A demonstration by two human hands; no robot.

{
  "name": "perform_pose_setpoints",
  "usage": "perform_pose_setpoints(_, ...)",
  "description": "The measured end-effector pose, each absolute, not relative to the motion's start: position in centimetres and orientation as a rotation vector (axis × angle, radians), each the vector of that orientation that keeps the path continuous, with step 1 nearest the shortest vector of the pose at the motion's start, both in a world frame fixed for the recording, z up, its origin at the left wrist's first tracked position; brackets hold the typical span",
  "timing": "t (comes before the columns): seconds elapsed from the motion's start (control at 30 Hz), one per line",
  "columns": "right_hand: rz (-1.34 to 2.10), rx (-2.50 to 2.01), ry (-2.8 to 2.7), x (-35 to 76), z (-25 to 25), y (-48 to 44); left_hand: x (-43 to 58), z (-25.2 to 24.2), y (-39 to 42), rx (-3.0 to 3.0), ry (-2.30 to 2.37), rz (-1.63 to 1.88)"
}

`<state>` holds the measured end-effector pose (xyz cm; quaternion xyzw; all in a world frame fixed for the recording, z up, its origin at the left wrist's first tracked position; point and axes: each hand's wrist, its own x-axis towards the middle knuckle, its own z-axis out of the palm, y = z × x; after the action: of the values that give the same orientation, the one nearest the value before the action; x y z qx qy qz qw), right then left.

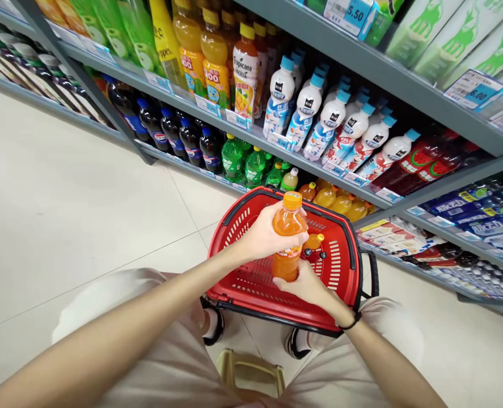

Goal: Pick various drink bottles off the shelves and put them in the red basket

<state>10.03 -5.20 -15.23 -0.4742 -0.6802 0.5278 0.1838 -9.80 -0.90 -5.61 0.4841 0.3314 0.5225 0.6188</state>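
An orange drink bottle (288,221) with an orange cap is held slightly tilted above a red shopping basket (238,286). My left hand (263,232) is wrapped round its upper part, below the neck. Lower down, my right hand (304,282) grips the bottle near its base. Inside the basket, behind the held bottle, lies another orange drink bottle (315,241) with a yellow-orange cap, partly hidden. The basket has slotted sides and a black handle (373,275) on its right.
Shelves of drinks (255,136) run across the top and right, holding white bottles with blue caps (311,102), Pepsi bottles (191,141) and juice bottles (215,62). A small beige stool (251,360) stands between my legs. Pale tiled floor (64,198) extends left.
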Motion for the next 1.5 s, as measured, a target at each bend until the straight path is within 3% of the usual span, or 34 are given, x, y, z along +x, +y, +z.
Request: perform_pose_setpoints(1.5, 1.657, -1.291, -1.893, 10.0, -14.3, -5.6, -9.7, -5.9, -0.7, 1.175, 0.85, 1.158)
